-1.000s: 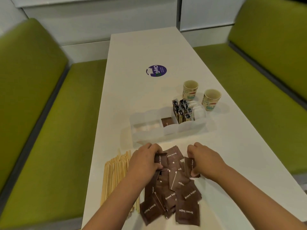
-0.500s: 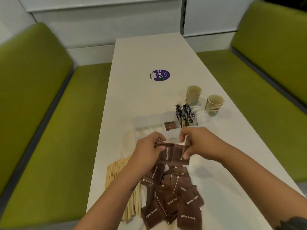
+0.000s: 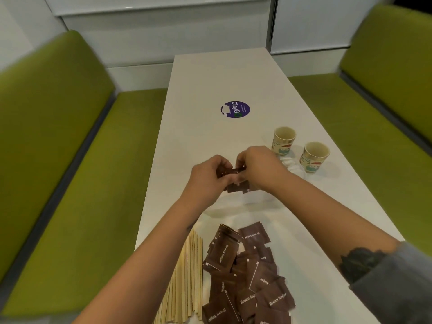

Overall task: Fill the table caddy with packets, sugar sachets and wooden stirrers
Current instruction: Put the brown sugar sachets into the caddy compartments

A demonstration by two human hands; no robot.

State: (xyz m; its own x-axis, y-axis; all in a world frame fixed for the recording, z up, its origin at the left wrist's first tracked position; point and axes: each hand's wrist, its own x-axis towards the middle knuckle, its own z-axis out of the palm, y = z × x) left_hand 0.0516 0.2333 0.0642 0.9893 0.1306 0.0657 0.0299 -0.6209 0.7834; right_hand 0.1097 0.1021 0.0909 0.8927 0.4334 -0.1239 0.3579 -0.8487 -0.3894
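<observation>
Single head-worn wide-angle view, no second view to share scene with. Looks forward and down along length of white desk [image 3: 210, 141], from near end toward far white wall. Hands [image 3: 236, 169] sit near frame centre, forearms entering from bottom edge. Brown sugar sachets [image 3: 247, 277] and wooden stirrers [image 3: 184, 284] lie close below camera; paper cups [image 3: 299, 148] farther, right. Green benches [image 3: 70, 183] flank both sides, edges bowed by lens.

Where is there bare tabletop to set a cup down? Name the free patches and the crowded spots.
Free: the far end of the table beyond the purple sticker, and the left strip between sticker and wooden stirrers. Crowded: the near end, with stirrers beside the brown sugar sachets; the middle under both hands, left hand, right hand; and around the paper cups.
</observation>
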